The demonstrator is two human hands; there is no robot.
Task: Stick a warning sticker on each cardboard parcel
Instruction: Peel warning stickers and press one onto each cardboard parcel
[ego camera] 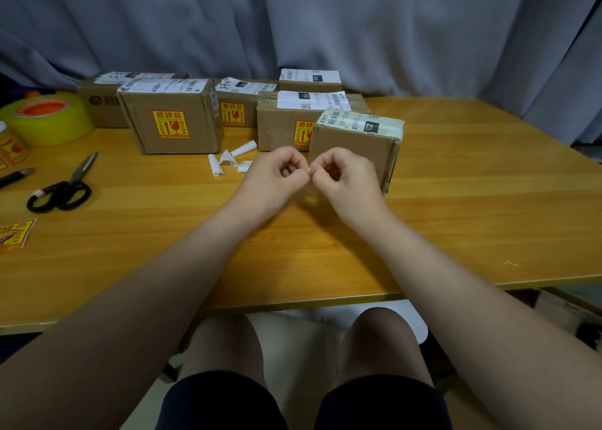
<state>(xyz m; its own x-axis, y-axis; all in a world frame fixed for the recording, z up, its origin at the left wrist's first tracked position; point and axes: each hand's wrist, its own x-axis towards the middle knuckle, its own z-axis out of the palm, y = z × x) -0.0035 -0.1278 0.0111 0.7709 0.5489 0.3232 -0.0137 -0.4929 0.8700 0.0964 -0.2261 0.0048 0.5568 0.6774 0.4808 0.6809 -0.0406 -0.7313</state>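
Both hands meet at the fingertips: left hand [277, 172] and right hand [342, 173] each pinch a small white paper scrap [308, 170], apparently a sticker's backing being peeled. Just behind the right hand stands a plain brown cardboard parcel [358, 142], unstickered; next, the freed label needs pressing flat onto its near face.

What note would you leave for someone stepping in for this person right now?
Left hand and right hand: both pinch one small white scrap, what it is unclear, before the nearest brown cardboard parcel.
Done: three parcels behind show orange-and-yellow warning stickers.
To do: nearest parcel shows none; two rear parcels are mostly hidden. Spare stickers lie at the wooden table's left edge.
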